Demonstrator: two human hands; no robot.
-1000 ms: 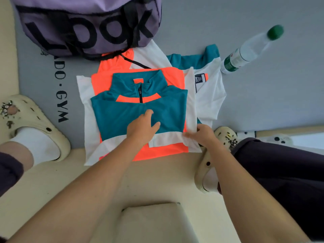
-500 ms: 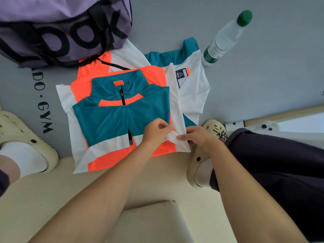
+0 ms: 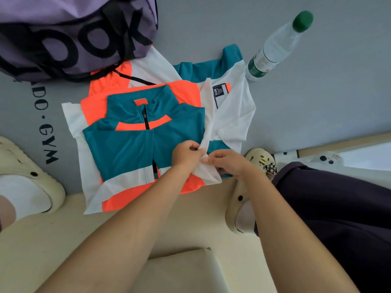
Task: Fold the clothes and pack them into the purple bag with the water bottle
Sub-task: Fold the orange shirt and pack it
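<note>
Lettering on the grey floor mat (image 3: 317, 102) read "DO·GYM"; the purple bag (image 3: 69, 37) showed large black "ook"; a patch (image 3: 221, 90) on the white garment (image 3: 234, 115) read "TEAM". Teal-orange zip jacket (image 3: 135, 144) lay folded on the mat below the bag. Left hand (image 3: 186, 154) and right hand (image 3: 226, 163) both pinched the white garment's edge, fingers curled. Green-capped water bottle (image 3: 277, 45) lay just beside the garment. Cream floor bordered the mat; cream clogs (image 3: 243, 199) flanked the pile.

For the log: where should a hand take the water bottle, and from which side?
Take the water bottle round its clear middle, between the green cap and the label. It stands upright on the grey mat, apart from the clothes, with open mat on its right. Come from that side, probably with the right hand.
</note>
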